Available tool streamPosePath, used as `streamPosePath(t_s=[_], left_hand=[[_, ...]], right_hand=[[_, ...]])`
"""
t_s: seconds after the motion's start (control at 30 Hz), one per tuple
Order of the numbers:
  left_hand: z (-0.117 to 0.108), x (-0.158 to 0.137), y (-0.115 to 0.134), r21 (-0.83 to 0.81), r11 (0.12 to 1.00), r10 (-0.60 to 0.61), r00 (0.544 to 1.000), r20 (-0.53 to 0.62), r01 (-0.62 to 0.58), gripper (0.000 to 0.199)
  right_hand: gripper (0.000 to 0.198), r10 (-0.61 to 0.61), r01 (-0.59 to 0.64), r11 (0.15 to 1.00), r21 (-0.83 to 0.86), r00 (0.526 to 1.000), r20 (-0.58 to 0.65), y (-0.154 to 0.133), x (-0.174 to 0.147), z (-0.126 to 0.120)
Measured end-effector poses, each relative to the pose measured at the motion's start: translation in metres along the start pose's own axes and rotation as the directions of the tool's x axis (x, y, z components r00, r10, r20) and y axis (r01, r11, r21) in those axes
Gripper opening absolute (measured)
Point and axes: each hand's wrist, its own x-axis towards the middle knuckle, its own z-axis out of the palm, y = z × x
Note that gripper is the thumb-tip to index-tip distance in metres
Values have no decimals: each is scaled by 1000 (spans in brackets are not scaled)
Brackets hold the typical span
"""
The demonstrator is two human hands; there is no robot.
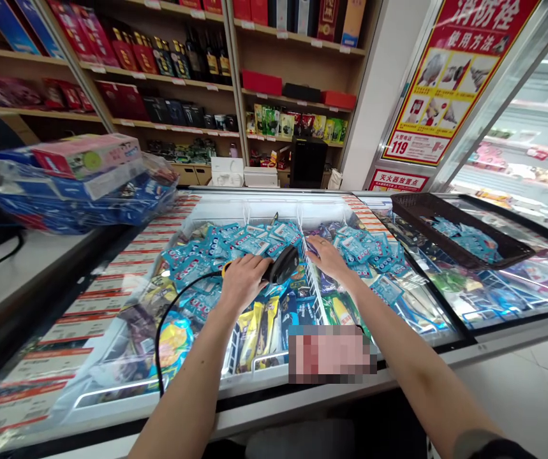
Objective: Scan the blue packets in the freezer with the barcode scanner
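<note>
A black and yellow handheld barcode scanner [284, 265] is in the grip of my left hand [246, 278], its head turned to the right. From it a black cable [161, 331] loops down past my forearm. My right hand [327, 257] is over the white wire divider [312, 280] in the chest freezer, fingers together and pointing left. Something small and purple shows at its fingertips, too little to name. Around both hands lie many small blue packets [249, 242], heaped over other frozen goods. Yellow ice cream wrappers [259, 328] stand in the basket below the scanner.
A brown plastic tray [498, 255] with blue packets rests on the freezer's right side. Wrapped boxes [87, 169] sit on the counter at left. Price labels [63, 331] line the glass. Shelves of bottles [207, 57] stand behind; a blurred patch [333, 357] covers the front edge.
</note>
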Motion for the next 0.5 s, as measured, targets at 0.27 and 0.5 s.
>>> streamPosePath(t_s=[0.27,0.5], left_hand=[[1,-6,-13,-2,998,-57,998,0,57,39],[7,-10,-22,-41,997,-68,998,-6,68,44]], right_hand=[[61,76,-89,980,179,994,78,-1,51,30],[62,19,-38,981,188,995,101,-3,88,50]])
